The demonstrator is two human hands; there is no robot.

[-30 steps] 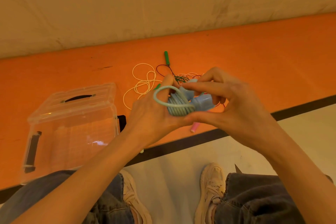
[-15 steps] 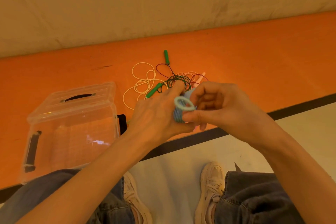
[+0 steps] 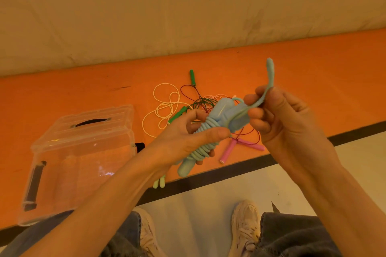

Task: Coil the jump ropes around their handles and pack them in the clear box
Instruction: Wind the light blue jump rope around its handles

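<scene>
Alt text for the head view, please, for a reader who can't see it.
The left hand grips a blue jump rope coiled around its handles while the right hand pinches its loose end. Behind lie tangled ropes on an orange floor, clear box closed at left.

Clear box (image 3: 83, 152) sits left of the loose ropes (image 3: 188, 106) on the mat (image 3: 313, 81).

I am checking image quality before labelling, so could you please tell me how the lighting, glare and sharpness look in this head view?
Head view: a warm orange cast tints everything; the left hand and the blue rope bundle are fairly sharp; the loose rope end pinched by the right hand is slightly smeared; small glare spots sit on the clear box; wide-angle bending shows at the edges.
</scene>
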